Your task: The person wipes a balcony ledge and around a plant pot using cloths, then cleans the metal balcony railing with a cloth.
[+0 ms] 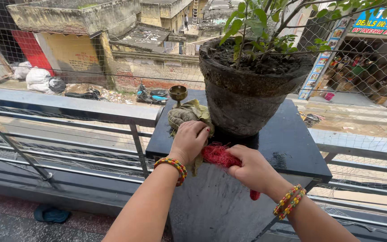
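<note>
Head view: left hand presses limp leaves, right hand clamps red thread bundle; a nudge could tip the small brass goblet lamp off the black stone tabletop.

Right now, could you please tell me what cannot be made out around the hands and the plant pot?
- Head view: the left hand covers part of the greenish bundle, so its kind is unclear.
- The right hand hides much of the red scrubber.
- The plant is cut off by the top edge.
- The pot hides the slab behind it.
- The brass lamp is too small to tell its contents.
</note>
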